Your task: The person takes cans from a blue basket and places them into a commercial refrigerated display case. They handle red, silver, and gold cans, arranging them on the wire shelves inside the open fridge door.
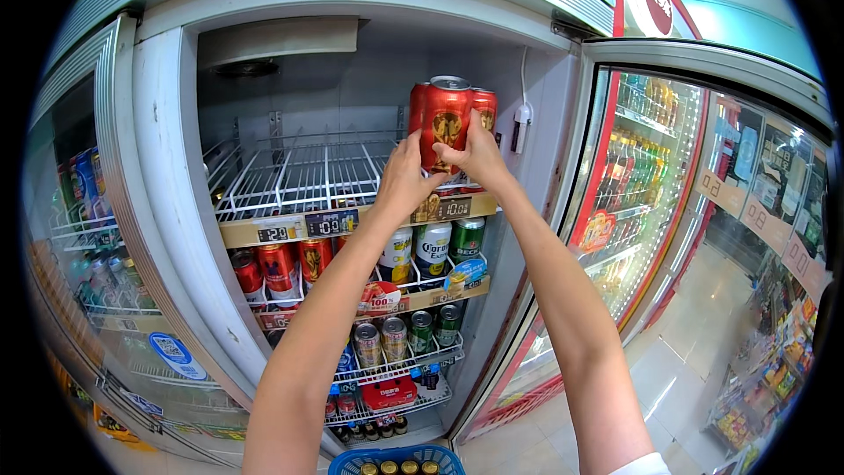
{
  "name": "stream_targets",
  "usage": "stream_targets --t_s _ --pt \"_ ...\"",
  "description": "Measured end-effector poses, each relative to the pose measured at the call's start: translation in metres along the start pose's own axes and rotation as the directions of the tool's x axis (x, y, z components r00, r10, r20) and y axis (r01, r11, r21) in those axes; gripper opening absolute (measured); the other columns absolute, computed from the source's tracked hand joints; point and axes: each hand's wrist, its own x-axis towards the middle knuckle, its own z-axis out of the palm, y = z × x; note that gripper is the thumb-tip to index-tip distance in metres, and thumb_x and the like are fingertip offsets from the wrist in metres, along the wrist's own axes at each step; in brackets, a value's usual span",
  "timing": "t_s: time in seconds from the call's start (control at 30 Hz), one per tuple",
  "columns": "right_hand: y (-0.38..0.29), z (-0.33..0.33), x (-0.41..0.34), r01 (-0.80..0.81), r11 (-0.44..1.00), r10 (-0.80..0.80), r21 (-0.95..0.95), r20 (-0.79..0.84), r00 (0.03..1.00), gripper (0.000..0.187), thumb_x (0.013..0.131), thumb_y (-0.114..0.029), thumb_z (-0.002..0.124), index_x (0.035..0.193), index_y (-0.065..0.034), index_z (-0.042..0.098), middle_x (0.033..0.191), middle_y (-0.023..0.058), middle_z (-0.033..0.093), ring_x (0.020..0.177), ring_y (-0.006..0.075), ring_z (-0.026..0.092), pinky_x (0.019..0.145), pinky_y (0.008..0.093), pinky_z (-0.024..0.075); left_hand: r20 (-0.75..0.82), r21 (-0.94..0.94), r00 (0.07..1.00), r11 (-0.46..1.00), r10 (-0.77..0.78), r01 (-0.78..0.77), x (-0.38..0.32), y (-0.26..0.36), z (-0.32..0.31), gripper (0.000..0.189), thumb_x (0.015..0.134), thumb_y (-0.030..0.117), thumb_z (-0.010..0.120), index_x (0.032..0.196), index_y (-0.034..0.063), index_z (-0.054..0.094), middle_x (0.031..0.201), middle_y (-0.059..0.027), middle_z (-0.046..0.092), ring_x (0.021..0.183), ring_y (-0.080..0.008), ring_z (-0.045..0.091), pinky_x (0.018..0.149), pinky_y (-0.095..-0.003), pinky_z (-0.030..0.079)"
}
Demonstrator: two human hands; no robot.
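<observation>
Both my hands hold a red beverage can (450,109) with a gold trophy design, upright over the right end of the top wire shelf (303,178). My left hand (405,178) grips its left and lower side, and my right hand (476,153) its right side, with the thumb across the front. Close behind it stand more red cans (484,104); their lower parts are hidden. On the shelf below are red cans (315,257), a white and blue Corona can (433,247) and a green Beck's can (467,237).
The cooler's glass door (633,211) stands open at the right. Another glass door (112,244) is at the left. Lower shelves hold gold cans (394,336), green cans (421,330) and a red carton (389,394). A blue plastic basket (395,452) with gold-capped items stands at the bottom.
</observation>
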Motion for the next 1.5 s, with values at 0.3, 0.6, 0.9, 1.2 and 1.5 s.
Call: stream_targets --t_s 0.3,0.6,0.9,1.2,1.5 --pt "-0.021 0.014 -0.012 -0.204 0.972 0.209 -0.112 0.031 0.978 0.059 0.086 -0.033 0.079 0.118 0.0058 0.049 0.111 0.0294 0.067 0.105 0.0434 0.066 0.087 0.0463 0.0532 0.091 -0.020 0.989 0.993 -0.114 0.116 0.001 -0.005 0.003 0.088 0.068 0.023 0.089 0.137 -0.0098 0.046 0.121 -0.0287 0.064 0.115 -0.0432 0.059 0.100 -0.0457 0.049" --pt "-0.039 0.018 -0.057 -0.035 0.815 -0.011 -0.579 -0.075 0.997 0.082 0.088 -0.015 0.071 0.156 -0.0025 0.027 0.105 0.0201 0.063 0.087 0.0371 0.070 0.079 0.0489 0.0568 0.076 -0.139 0.993 0.985 -0.088 0.098 0.000 0.007 -0.005 0.121 0.072 0.014 0.085 0.163 0.0244 0.006 0.113 -0.0269 0.061 0.110 -0.0450 0.061 0.099 -0.0488 0.050" --pt "-0.022 0.017 -0.050 0.100 0.626 -0.190 -0.773 -0.028 0.981 0.076 0.080 -0.011 0.069 0.150 0.0048 0.040 0.079 0.0080 0.068 0.072 0.0235 0.069 0.070 0.0389 0.0534 0.090 -0.032 0.994 0.997 -0.062 0.065 -0.002 0.003 0.001 0.116 0.073 0.016 0.086 0.163 0.0315 0.015 0.109 -0.0241 0.061 0.104 -0.0410 0.060 0.094 -0.0468 0.049" --pt "-0.029 0.013 -0.041 0.120 0.497 -0.147 -0.859 0.053 0.988 0.074 0.075 -0.005 0.069 0.141 0.0156 0.041 0.070 0.0120 0.070 0.063 0.0264 0.072 0.057 0.0359 0.0591 0.068 -0.073 0.997 0.997 -0.025 0.030 -0.002 -0.001 0.004 0.116 0.072 0.008 0.085 0.162 0.0324 0.016 0.116 -0.0250 0.061 0.112 -0.0423 0.058 0.100 -0.0469 0.047" --pt "-0.017 0.021 -0.032 0.119 0.530 -0.177 -0.840 0.029 0.984 0.032 0.077 -0.007 0.072 0.097 -0.0040 0.047 0.071 0.0123 0.070 0.065 0.0307 0.073 0.054 0.0407 0.0579 0.123 -0.009 0.980 0.987 -0.158 0.160 0.001 0.010 0.003 0.112 0.076 0.006 0.080 0.160 0.0420 0.015 0.126 -0.0219 0.053 0.119 -0.0424 0.056 0.098 -0.0494 0.052"
